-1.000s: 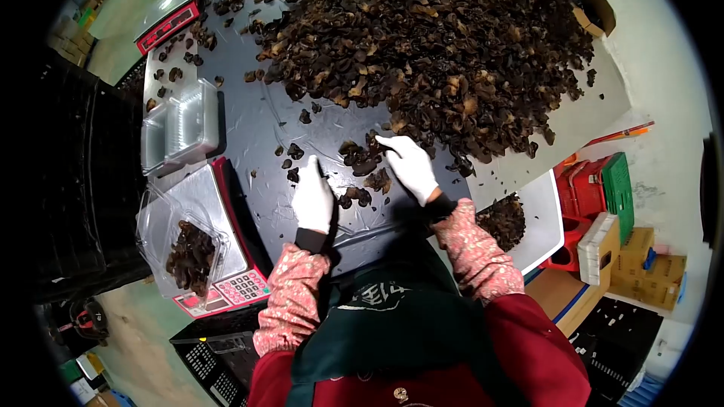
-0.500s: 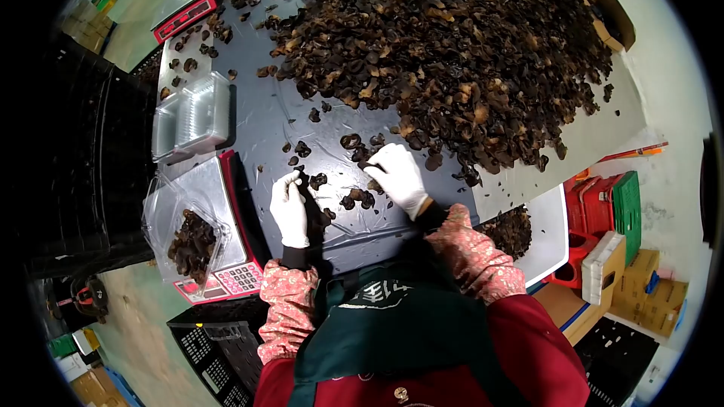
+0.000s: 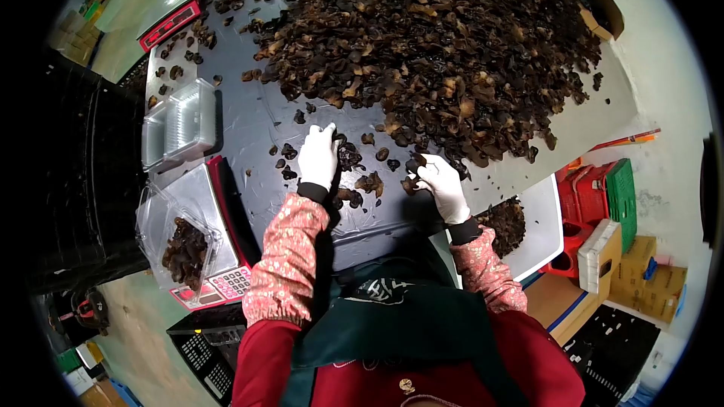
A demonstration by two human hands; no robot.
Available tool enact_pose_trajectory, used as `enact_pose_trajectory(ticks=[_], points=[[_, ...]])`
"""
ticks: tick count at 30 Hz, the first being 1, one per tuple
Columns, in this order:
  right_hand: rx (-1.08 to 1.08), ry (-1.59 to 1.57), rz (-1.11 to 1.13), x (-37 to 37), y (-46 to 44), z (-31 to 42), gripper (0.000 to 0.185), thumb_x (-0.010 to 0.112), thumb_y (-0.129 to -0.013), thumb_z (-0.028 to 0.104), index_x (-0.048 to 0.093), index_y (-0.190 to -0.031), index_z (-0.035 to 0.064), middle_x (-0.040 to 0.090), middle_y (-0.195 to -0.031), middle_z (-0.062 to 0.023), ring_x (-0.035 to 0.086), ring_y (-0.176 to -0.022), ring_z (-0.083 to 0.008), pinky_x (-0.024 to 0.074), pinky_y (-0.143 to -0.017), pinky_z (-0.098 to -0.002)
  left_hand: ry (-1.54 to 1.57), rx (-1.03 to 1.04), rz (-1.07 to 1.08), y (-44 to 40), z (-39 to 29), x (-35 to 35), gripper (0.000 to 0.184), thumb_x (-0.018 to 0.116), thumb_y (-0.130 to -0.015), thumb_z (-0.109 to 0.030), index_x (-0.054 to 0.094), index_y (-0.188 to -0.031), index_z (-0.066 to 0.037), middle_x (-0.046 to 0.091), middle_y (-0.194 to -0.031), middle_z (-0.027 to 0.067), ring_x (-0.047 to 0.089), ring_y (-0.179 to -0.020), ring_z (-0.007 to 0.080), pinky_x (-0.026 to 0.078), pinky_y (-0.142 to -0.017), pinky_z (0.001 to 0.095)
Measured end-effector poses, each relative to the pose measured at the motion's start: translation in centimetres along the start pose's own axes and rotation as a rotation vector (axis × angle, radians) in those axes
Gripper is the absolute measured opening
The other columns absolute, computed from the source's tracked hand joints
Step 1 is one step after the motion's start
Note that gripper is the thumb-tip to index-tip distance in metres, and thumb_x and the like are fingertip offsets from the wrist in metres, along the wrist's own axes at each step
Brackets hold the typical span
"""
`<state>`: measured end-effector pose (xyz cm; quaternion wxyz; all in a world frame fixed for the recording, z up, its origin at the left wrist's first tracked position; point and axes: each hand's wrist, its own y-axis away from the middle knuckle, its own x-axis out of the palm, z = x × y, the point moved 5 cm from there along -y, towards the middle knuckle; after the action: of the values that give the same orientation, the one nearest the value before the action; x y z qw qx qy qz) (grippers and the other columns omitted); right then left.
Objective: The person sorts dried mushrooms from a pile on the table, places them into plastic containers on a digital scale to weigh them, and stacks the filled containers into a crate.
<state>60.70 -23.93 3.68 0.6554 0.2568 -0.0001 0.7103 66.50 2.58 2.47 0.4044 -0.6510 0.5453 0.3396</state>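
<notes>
Dark brown wood ear mushrooms lie in a big heap point(image 3: 422, 53) on a grey-covered table point(image 3: 264, 117). My right hand point(image 3: 445, 190), in a white glove, pinches a dark piece of wood ear mushroom point(image 3: 414, 164) at the heap's near edge. My left hand point(image 3: 318, 158), gloved too, rests on the table beside loose mushroom pieces point(image 3: 348, 157). Its fingers are drawn together, and whatever they may hold is hidden. Several more pieces point(image 3: 369, 182) are scattered between the two hands.
At left, an open clear plastic box point(image 3: 185, 252) with mushrooms sits on a red scale point(image 3: 197, 200). Stacked clear trays point(image 3: 190, 122) stand behind it, and another scale point(image 3: 172, 19) farther back. A white tub point(image 3: 541, 237) with mushrooms is at my right, beside red and green crates point(image 3: 620, 203).
My left hand has moved forward and right to the loose pieces. My right hand has shifted right and slightly back toward the heap's near edge. The view has shifted slightly.
</notes>
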Motion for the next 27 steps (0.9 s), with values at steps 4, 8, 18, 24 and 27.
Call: enact_pose_trajectory(ticks=[4,8,18,24,27], points=[[-0.073,0.268,0.073,1.3,0.8,-0.5,0.027,0.062,-0.091,0.01,0.065,-0.114,-0.0033,0.069,-0.1,-0.0056,0.065,-0.082,-0.0096,0.0537,-0.073,-0.0237,0.113,0.091,-0.16,0.1,1.0,-0.9,0.013,0.065,-0.084,-0.014,0.059,-0.092,-0.006,0.058,-0.09,0.0132,0.059,-0.087,0.0351,0.049,-0.075,0.0423],[-0.712,0.854,0.256,6.6,1.9,-1.7,0.033,0.064,-0.089,0.006,0.064,-0.121,-0.0005,0.068,-0.111,-0.0145,0.069,-0.087,-0.0184,0.0547,-0.077,-0.0246,0.812,-0.453,-0.161,3.5,4.2,-3.5,0.017,0.061,-0.092,-0.012,0.063,-0.108,-0.006,0.062,-0.079,0.0033,0.055,-0.059,0.0129,0.046,-0.057,0.0294],[-0.664,1.202,-0.106,4.7,-3.6,0.4,0.018,0.061,-0.092,0.023,0.07,-0.104,0.0128,0.068,-0.104,-0.0064,0.068,-0.09,-0.0258,0.053,-0.077,-0.0331,1.289,-0.698,-0.261,16.5,6.3,-10.0,0.018,0.05,-0.1,-0.016,0.057,-0.106,0.0,0.061,-0.083,0.0108,0.062,-0.065,0.0168,0.047,-0.057,0.0254],[-0.711,1.513,-0.25,1.9,-2.2,1.2,0.022,0.067,-0.088,0.022,0.07,-0.108,0.0113,0.065,-0.104,-0.0073,0.062,-0.095,-0.0264,0.0502,-0.082,-0.0347,1.269,-0.747,-0.284,20.0,6.7,-8.9,0.013,0.051,-0.1,-0.011,0.055,-0.105,0.0,0.067,-0.094,0.012,0.065,-0.07,0.0159,0.051,-0.062,0.0262],[-0.724,1.661,-0.165,0.0,-1.3,0.3,0.029,0.069,-0.086,0.022,0.068,-0.113,0.0105,0.062,-0.107,-0.0095,0.058,-0.096,-0.0291,0.0491,-0.082,-0.0376,1.175,-0.686,-0.25,21.0,7.3,-7.4,0.034,0.043,-0.097,0.001,0.05,-0.13,-0.003,0.066,-0.102,0.0107,0.062,-0.07,0.0125,0.05,-0.063,0.0241]])
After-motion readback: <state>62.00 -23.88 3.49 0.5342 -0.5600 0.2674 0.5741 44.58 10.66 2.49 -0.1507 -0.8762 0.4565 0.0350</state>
